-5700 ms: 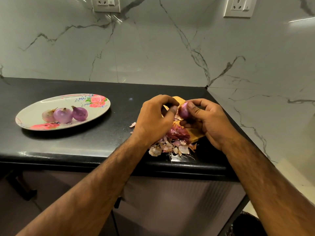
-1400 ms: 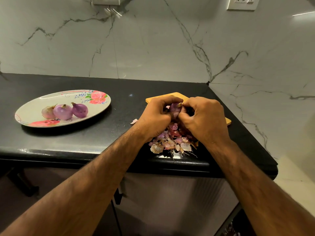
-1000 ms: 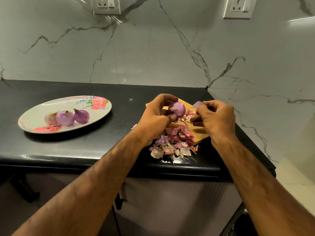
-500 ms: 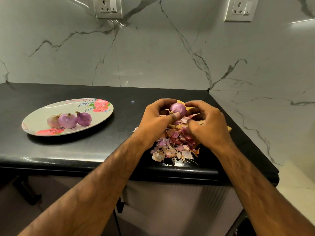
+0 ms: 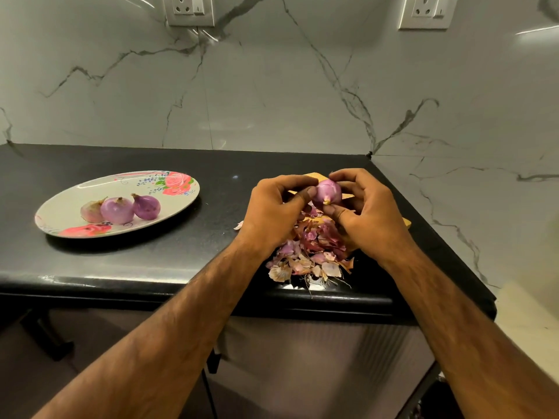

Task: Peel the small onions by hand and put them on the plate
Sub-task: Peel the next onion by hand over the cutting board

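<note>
Rejoined, my left hand (image 5: 272,213) and right hand (image 5: 370,213) pinch the small onion (image 5: 328,191), root toward me; plate (image 5: 57,214) lies left of it.

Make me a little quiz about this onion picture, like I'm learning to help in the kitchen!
1. How many onions lie on the plate?
2. True or false: only the left hand holds the onion being peeled.
3. Where is the pile of peels? A: on the plate. B: below the hands, near the front edge of the counter. C: on the floor.
Key: 1. Three. 2. False: the right hand pinches it too. 3. B.
</note>
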